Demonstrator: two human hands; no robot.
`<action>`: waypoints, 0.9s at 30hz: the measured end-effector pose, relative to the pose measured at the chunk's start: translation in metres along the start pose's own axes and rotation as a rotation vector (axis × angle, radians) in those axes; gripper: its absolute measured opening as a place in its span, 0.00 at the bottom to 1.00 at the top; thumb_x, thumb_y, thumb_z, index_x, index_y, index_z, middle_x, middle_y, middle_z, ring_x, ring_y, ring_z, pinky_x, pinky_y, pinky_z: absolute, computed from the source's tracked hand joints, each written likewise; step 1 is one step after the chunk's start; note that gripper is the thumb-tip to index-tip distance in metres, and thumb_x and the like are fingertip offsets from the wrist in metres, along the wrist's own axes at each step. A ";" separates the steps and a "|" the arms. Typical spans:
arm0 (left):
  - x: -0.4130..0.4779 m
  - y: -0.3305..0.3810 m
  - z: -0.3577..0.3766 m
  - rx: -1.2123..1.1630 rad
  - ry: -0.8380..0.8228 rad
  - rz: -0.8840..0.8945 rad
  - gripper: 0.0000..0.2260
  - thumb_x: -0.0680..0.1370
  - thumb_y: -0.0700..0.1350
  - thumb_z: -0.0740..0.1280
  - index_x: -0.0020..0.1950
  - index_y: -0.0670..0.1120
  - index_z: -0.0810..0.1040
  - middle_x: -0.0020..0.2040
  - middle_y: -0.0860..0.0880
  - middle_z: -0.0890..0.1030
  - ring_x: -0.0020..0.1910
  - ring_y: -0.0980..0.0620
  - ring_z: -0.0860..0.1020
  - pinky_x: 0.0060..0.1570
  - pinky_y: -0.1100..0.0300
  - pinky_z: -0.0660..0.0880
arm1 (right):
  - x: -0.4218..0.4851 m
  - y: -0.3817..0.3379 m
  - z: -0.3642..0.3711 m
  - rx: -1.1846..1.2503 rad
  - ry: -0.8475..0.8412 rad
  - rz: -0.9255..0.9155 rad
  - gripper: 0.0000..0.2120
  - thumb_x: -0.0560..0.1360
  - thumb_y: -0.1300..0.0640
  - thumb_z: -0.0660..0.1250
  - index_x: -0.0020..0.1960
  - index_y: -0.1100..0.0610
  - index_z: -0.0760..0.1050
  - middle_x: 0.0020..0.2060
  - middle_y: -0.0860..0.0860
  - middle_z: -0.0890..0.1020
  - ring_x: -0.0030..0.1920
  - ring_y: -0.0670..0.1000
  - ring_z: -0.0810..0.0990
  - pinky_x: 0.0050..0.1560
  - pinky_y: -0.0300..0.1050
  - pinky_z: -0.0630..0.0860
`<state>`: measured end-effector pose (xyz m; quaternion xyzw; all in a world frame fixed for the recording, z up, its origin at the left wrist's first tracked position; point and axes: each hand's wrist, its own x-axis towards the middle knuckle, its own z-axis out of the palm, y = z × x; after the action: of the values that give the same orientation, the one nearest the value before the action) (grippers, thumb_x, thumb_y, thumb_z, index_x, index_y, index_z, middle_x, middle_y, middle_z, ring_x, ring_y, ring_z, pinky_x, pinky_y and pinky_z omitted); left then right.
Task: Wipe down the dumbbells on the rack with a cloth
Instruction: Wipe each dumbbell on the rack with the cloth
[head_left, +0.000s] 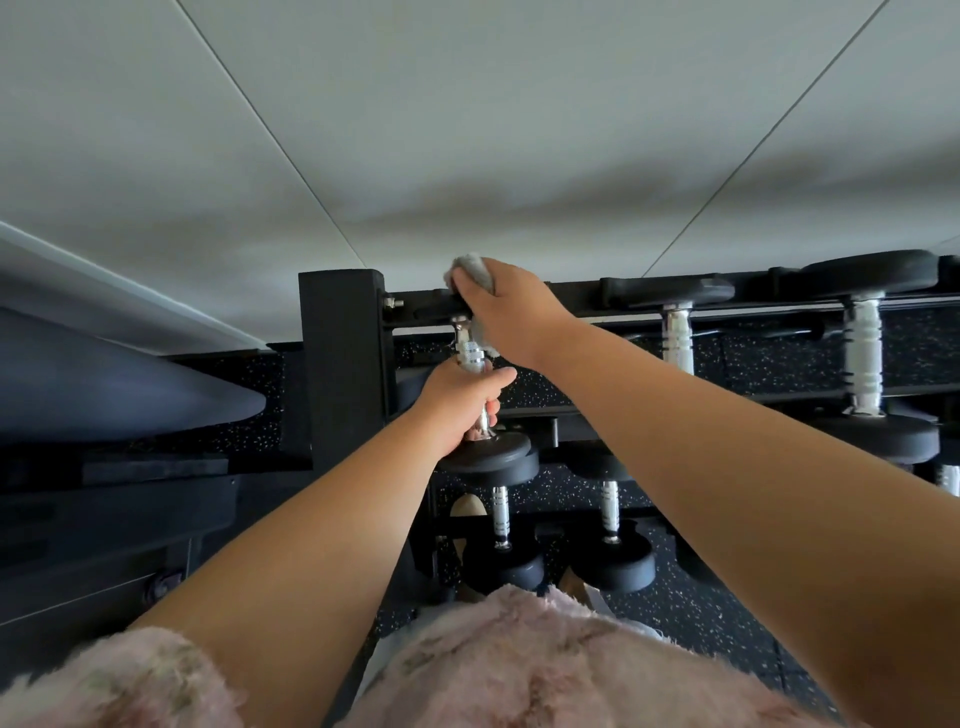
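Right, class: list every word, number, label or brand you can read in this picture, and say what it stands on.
None: no text can be read here. The black end of the dumbbell held by the left hand shows no number, and the rack post and the cloth in the right hand are plain.

Your black rack (340, 364) stands on a speckled rubber floor (701, 597). At its top tier's left end, just beside the upright, is the end dumbbell (488, 460). A second dumbbell (678, 338) and a third dumbbell (862, 353) lie further right. On the tier below, you have a lower dumbbell (501, 519) and its neighbour dumbbell (610, 512) side by side.
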<state>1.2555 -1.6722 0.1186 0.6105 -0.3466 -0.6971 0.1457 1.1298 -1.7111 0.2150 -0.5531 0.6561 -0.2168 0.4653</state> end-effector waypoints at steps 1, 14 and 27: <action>0.000 0.000 -0.001 -0.054 -0.042 -0.008 0.12 0.79 0.43 0.74 0.43 0.48 0.71 0.29 0.50 0.71 0.28 0.50 0.70 0.32 0.56 0.69 | 0.000 0.005 -0.001 -0.019 -0.004 0.016 0.15 0.86 0.47 0.56 0.53 0.56 0.77 0.43 0.55 0.83 0.39 0.49 0.78 0.41 0.47 0.78; 0.007 0.001 0.004 -0.206 -0.216 -0.107 0.16 0.83 0.42 0.67 0.37 0.50 0.68 0.26 0.52 0.67 0.26 0.52 0.66 0.30 0.60 0.70 | -0.009 0.023 -0.002 0.371 0.158 0.177 0.15 0.85 0.44 0.57 0.56 0.50 0.80 0.51 0.47 0.84 0.54 0.46 0.81 0.57 0.43 0.76; -0.002 0.010 0.008 -0.094 -0.183 -0.103 0.06 0.80 0.39 0.73 0.55 0.43 0.79 0.43 0.45 0.83 0.43 0.47 0.82 0.46 0.53 0.81 | -0.054 0.064 -0.009 0.147 0.152 0.160 0.22 0.86 0.47 0.57 0.79 0.43 0.63 0.59 0.46 0.81 0.44 0.40 0.81 0.35 0.26 0.74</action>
<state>1.2461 -1.6755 0.1269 0.5539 -0.2934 -0.7720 0.1059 1.0864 -1.6447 0.1883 -0.4455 0.7139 -0.2679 0.4692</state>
